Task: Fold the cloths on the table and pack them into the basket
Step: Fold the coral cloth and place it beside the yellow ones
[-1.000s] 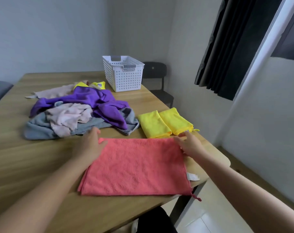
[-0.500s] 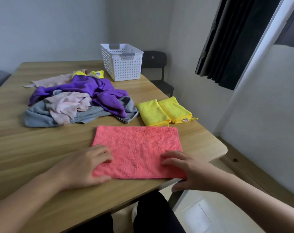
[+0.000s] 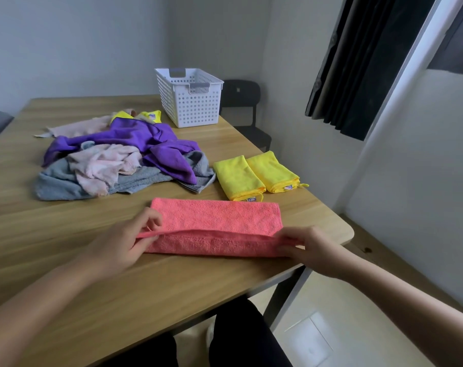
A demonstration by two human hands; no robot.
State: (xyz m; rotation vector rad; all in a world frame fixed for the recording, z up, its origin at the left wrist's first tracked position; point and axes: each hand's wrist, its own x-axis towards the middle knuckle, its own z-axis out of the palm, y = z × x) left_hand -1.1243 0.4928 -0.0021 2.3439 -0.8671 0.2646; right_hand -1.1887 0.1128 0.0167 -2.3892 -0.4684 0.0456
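Note:
A coral pink cloth (image 3: 217, 215) lies on the wooden table (image 3: 66, 260) in front of me, its near edge lifted and partly turned over. My left hand (image 3: 121, 242) pinches the cloth's near left corner. My right hand (image 3: 309, 247) pinches its near right corner. Two folded yellow cloths (image 3: 256, 176) lie side by side just beyond it, to the right. A heap of unfolded cloths, purple (image 3: 150, 141), pale pink (image 3: 103, 165) and grey (image 3: 63, 184), sits at the middle left. The white perforated basket (image 3: 190, 102) stands at the far edge.
A black chair (image 3: 241, 102) stands behind the basket by the wall. A dark curtain (image 3: 362, 62) hangs at the right. The table's rounded corner (image 3: 347, 231) lies close to my right hand, with floor beyond it.
Both hands went from the cloth's far corners to its near edge, took hold of the near corners and lifted them. The near edge is now raised and moving away from me.

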